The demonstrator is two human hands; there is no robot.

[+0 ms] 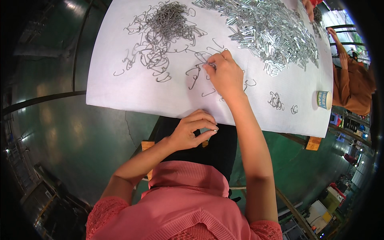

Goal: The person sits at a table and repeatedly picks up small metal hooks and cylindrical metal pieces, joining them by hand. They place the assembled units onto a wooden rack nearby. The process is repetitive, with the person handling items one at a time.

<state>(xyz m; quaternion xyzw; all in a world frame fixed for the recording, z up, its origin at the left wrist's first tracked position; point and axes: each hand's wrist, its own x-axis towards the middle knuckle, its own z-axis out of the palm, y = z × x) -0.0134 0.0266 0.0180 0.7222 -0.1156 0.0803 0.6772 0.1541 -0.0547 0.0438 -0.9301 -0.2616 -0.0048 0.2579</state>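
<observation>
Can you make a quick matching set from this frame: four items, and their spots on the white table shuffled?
Items:
1. tangle of dark wire hooks
2. heap of shiny metal clips
3. paper cup
4. right hand

Places:
A. at the table's right edge, lying on its side
B. far right part of the table
C. far middle of the table, left of the shiny heap
D. mid-table, fingertips on a loose hook

Pairs: 1-C, 2-B, 3-A, 4-D
</observation>
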